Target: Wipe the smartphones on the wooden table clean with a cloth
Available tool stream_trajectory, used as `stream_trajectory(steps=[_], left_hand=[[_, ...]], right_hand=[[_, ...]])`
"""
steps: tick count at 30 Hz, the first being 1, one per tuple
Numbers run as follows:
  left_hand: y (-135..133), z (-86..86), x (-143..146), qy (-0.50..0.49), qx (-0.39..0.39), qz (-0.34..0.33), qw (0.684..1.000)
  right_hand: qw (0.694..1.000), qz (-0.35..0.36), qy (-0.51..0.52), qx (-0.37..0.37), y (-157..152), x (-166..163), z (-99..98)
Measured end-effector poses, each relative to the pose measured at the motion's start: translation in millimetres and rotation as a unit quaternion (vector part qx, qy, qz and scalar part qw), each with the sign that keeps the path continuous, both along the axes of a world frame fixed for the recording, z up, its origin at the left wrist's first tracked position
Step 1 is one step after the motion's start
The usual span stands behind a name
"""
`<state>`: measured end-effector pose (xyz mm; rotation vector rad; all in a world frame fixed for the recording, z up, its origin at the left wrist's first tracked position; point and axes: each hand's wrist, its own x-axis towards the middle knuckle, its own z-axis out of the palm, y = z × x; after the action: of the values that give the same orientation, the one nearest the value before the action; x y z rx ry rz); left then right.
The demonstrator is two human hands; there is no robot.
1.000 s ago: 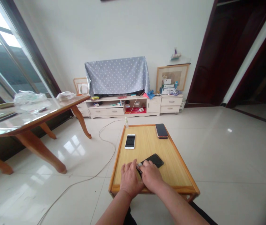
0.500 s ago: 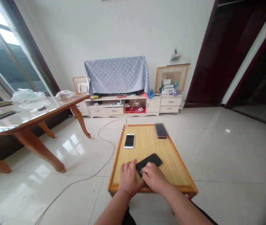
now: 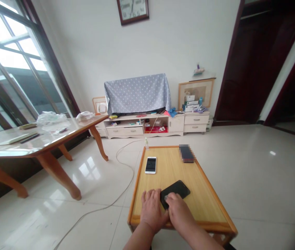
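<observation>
A black phone [image 3: 176, 190] lies flat near the front of a low wooden table [image 3: 204, 194]. My left hand [image 3: 152, 209] rests palm down on the table, its fingers against the phone's left end. My right hand [image 3: 179, 210] covers the phone's near corner and pinches something small and pale against it; what that is I cannot make out. Farther back on the table lie a white phone [image 3: 150, 165] and a dark phone [image 3: 186, 153] at the far right corner.
A small bottle [image 3: 146, 142] stands at the low table's far left corner. A white cable [image 3: 121, 163] runs over the tiled floor. A larger wooden table [image 3: 40, 139] stands left, by the window. A TV cabinet [image 3: 147, 123] with a cloth-covered screen lines the back wall.
The view has tilted up and shifted left, bringing a wall clock into sight. Both hands stay on the black phone in about the same pose.
</observation>
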<state>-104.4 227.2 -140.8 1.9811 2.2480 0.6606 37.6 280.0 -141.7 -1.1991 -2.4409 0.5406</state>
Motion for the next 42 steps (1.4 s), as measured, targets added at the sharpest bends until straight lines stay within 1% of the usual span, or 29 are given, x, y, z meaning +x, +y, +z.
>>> stream_trajectory(steps=[3,5,7,10,13,15,18,20,22,25,27,29,33,34,36,39,40,42], left_hand=[[0.1,1.2,-0.3,0.001,-0.008,-0.006,1.000],[0.3,3.0,-0.3,0.004,-0.014,-0.009,1.000],[0.5,5.2,-0.1,0.009,-0.020,-0.013,1.000],[1.4,8.2,1.3,0.015,-0.031,-0.017,0.999],[3.6,9.0,3.7,0.026,-0.034,-0.013,0.999],[5.5,8.3,5.4,0.036,-0.042,-0.013,0.998],[7.9,6.6,7.1,0.051,-0.047,-0.010,0.998],[8.8,5.9,8.1,0.059,-0.043,-0.008,0.997],[9.4,6.1,9.3,0.066,-0.036,-0.008,0.997],[10.0,7.9,11.5,0.074,-0.030,-0.007,0.997],[10.4,9.2,12.9,0.076,-0.032,-0.005,0.997],[11.0,9.6,13.8,0.075,-0.035,-0.001,0.997],[12.8,8.6,13.9,0.076,-0.038,-0.006,0.996],[13.1,8.9,14.0,0.076,-0.040,-0.006,0.996],[13.5,10.7,14.6,0.076,-0.051,-0.001,0.996],[13.1,15.1,16.1,0.077,-0.059,0.003,0.995],[12.8,16.2,16.5,0.077,-0.058,0.000,0.995],[12.4,17.2,16.8,0.077,-0.054,-0.003,0.996]], right_hand=[[0.999,0.039,0.003,0.003,-7.4,4.3,-7.3],[0.999,0.042,-0.011,0.013,-3.4,13.3,-12.4],[0.999,0.017,-0.039,0.021,5.9,25.0,-14.6],[0.995,-0.056,-0.081,0.029,20.7,42.6,-10.9],[0.988,-0.112,-0.100,0.030,22.0,51.6,-5.4],[0.990,-0.097,-0.102,0.012,12.2,49.9,-4.4],[0.997,-0.026,-0.076,-0.001,-6.3,42.8,-6.0],[0.998,-0.013,-0.068,-0.002,-9.4,42.3,-6.0],[0.996,-0.047,-0.073,-0.002,-1.1,47.6,-3.7],[0.987,-0.132,-0.090,-0.008,18.9,58.8,0.8],[0.983,-0.158,-0.095,-0.011,22.8,61.2,1.8],[0.987,-0.139,-0.084,-0.011,13.8,57.6,0.6],[0.998,-0.052,-0.043,-0.007,-13.8,47.4,-1.3],[0.998,-0.049,-0.041,-0.007,-15.4,47.5,-0.6],[0.995,-0.084,-0.051,-0.010,-9.3,51.6,2.3],[0.982,-0.174,-0.074,-0.012,7.1,59.5,6.1],[0.979,-0.187,-0.078,-0.011,9.2,60.2,6.3],[0.982,-0.172,-0.072,-0.011,4.2,57.5,4.9]])
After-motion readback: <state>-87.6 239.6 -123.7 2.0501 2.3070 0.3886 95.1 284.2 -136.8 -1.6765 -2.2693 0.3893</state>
